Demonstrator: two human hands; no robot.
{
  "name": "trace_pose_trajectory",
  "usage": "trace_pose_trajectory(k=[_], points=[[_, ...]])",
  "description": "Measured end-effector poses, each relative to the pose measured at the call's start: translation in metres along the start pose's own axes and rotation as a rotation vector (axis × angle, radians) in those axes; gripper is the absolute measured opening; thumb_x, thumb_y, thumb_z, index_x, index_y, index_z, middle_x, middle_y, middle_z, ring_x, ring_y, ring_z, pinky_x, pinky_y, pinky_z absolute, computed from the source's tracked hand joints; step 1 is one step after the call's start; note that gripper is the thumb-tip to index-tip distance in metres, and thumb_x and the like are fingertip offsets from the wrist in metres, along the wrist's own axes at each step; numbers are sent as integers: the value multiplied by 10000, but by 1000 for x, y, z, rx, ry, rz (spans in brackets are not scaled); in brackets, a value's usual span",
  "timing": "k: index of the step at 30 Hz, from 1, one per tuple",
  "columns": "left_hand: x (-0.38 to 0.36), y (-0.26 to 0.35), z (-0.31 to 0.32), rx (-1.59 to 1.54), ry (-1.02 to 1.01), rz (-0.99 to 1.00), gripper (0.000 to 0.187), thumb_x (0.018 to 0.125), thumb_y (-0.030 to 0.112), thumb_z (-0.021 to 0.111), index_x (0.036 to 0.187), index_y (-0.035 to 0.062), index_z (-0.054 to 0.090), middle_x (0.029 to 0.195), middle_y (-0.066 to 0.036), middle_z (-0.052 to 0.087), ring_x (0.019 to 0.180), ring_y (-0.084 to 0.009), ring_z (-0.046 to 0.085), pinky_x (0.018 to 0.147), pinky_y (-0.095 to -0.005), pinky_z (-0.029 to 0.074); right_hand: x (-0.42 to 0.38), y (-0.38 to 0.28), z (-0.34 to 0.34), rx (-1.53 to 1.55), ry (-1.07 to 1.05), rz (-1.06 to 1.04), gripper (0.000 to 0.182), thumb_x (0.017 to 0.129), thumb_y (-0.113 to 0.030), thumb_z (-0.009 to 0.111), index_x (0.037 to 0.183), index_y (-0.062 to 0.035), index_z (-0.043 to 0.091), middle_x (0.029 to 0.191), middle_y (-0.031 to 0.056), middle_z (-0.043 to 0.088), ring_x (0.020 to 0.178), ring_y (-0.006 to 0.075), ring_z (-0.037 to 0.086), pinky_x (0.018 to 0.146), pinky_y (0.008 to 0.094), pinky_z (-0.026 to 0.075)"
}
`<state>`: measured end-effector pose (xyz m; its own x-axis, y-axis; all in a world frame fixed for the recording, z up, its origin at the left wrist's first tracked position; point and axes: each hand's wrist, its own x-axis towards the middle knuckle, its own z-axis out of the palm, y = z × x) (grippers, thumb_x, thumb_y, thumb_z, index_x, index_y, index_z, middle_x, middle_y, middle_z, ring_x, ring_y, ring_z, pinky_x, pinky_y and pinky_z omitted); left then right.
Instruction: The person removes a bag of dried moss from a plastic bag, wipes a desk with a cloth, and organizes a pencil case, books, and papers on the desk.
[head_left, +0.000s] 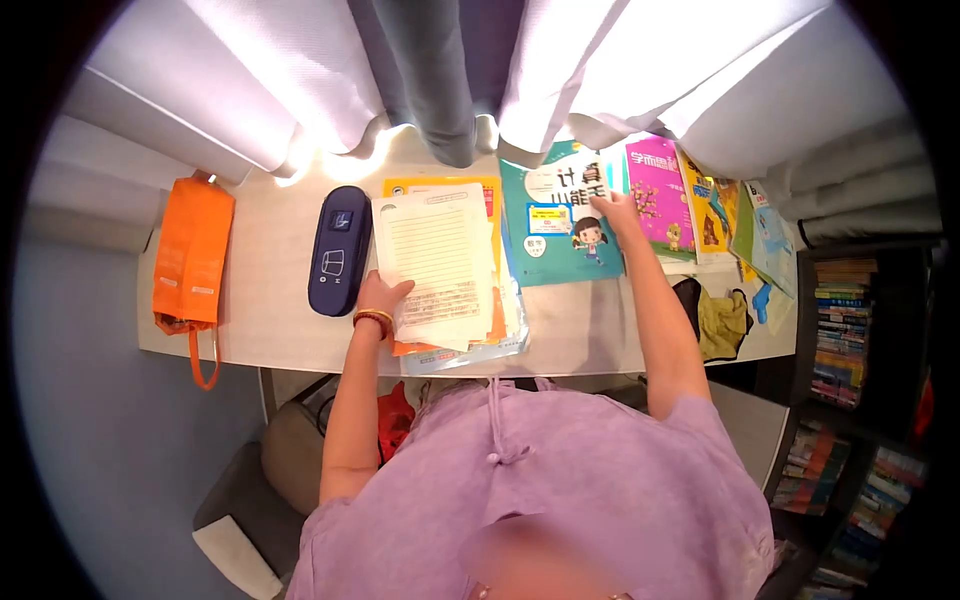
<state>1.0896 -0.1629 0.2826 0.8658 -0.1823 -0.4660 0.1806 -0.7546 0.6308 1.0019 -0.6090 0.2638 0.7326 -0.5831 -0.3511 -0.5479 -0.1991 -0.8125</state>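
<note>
My left hand [380, 295] is at the left edge of a stack of lined paper sheets [440, 245], its thumb lying over the top sheet and its fingers closed along the side. Under the sheets, an orange book [495, 200] and a pale blue booklet [480, 358] stick out. My right hand [618, 212] grips the right edge of a teal workbook [545, 258] with a cartoon girl on its cover. The workbook lies beside the paper stack, slightly overlapping it. Fingers underneath the workbook are hidden.
A navy pencil case [340, 250] lies left of the papers, and an orange bag [195, 250] at the desk's left end. A pink book [660, 195], a yellow book [708, 215] and a green cloth pouch [722, 325] lie right. Curtains [430, 80] hang along the back; bookshelves [842, 330] stand right.
</note>
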Motion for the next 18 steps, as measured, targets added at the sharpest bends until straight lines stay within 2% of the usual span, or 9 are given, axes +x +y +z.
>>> trace_pose_trajectory(k=[2, 4, 6, 9, 11, 12, 14, 16, 18], points=[[-12, 9, 1, 75, 78, 49, 608, 599, 293, 729, 998, -97, 486, 937, -243, 571, 905, -329, 555, 794, -353, 444, -27, -2, -11, 289, -66, -58, 330, 739, -183, 603, 994, 25, 575, 859, 94, 624, 750, 150, 581, 673, 286, 450], [-22, 13, 9, 149, 159, 89, 608, 599, 293, 726, 991, -104, 485, 934, -250, 565, 904, -339, 547, 796, -360, 442, -56, -24, -35, 240, -61, -137, 280, 772, -79, 541, 1030, 29, 552, 893, 75, 610, 759, 133, 564, 678, 266, 448], [-26, 14, 15, 193, 267, 118, 587, 614, 276, 714, 985, -111, 477, 935, -258, 554, 903, -360, 531, 798, -371, 440, -89, -46, -60, 361, -84, -104, 312, 782, -70, 525, 1078, 32, 518, 944, 87, 601, 795, 138, 565, 700, 257, 449], [-38, 35, -1, 21, 120, 3, 537, 653, 216, 681, 1009, -105, 438, 970, -255, 549, 904, -354, 546, 794, -364, 443, -112, -38, -100, 364, -162, -106, 341, 787, -55, 519, 1116, 31, 492, 969, 95, 594, 813, 154, 570, 728, 265, 456], [-36, 34, -2, -54, 67, -24, 519, 665, 194, 670, 1021, -94, 426, 976, -250, 552, 900, -347, 556, 791, -359, 444, -130, -33, -115, 426, -256, 24, 389, 792, -54, 514, 1169, 22, 453, 1036, 107, 573, 898, 172, 564, 797, 288, 446], [-32, 28, 0, -74, 69, 34, 510, 673, 182, 664, 1034, -82, 419, 988, -245, 553, 892, -337, 565, 787, -353, 445, -142, -39, -109, 425, -255, 23, 389, 792, -54, 514, 1169, 22, 453, 1036, 107, 573, 898, 172, 564, 797, 288, 446], [-24, 12, 5, -87, 57, 97, 502, 680, 169, 657, 1046, -71, 412, 1000, -239, 554, 884, -327, 575, 783, -346, 446, -167, -54, -84, 737, -227, -77, 380, 788, -46, 525, 1154, 36, 467, 1048, 120, 567, 890, 184, 567, 767, 279, 457], [-16, -1, 13, -213, 76, 140, 469, 702, 159, 639, 1064, -46, 422, 1015, -218, 559, 885, -298, 579, 782, -341, 443, -161, -47, -50, 571, -185, -142, 379, 803, -91, 532, 1157, 29, 469, 1042, 91, 566, 888, 144, 549, 798, 269, 432], [-24, 11, 10, -349, 16, 76, 408, 772, 192, 593, 1070, -36, 431, 1008, -194, 561, 872, -270, 572, 780, -340, 438, -154, -52, 13, 453, -195, -130, 370, 807, -135, 552, 1144, 3, 484, 989, 50, 583, 868, 109, 538, 806, 246, 417]])
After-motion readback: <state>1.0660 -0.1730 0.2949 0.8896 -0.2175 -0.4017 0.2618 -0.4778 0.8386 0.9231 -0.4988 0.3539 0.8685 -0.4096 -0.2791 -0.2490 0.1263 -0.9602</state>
